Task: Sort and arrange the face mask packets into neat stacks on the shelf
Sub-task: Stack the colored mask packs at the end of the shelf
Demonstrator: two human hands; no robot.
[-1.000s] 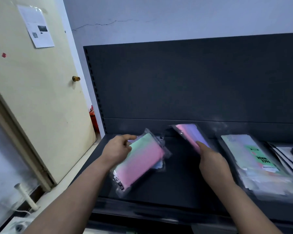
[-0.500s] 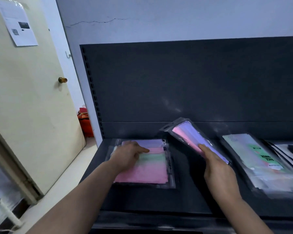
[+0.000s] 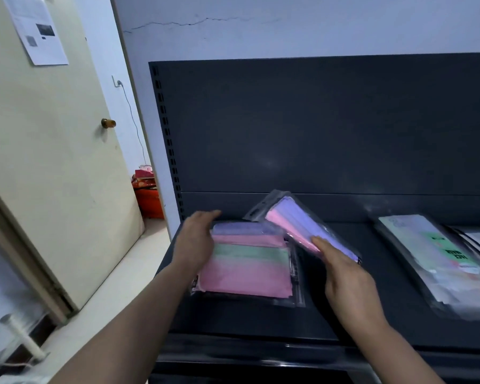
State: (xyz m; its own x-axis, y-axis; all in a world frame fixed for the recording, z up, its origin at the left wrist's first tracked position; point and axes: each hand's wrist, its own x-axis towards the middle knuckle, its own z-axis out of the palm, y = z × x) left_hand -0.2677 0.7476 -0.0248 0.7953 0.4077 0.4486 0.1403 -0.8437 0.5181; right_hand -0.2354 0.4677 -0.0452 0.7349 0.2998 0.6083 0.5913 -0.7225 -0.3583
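My left hand (image 3: 197, 245), fingers straight, touched the flat packet (image 3: 247, 267) at the left end of the shelf (image 3: 372, 314); my right hand (image 3: 347, 278) pinched the tilted packet (image 3: 308, 225) by its near edge. Light, floppy, slick, I judged.

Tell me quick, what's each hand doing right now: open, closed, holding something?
Left hand: open, fingers straight at the left edge of the flat packet stack.
Right hand: grips the tilted purple-pink packet.

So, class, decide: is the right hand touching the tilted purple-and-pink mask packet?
Touching. The head view shows the right hand gripping the lower end of the tilted purple-and-pink mask packet, with its thumb lying on the packet's upper face.
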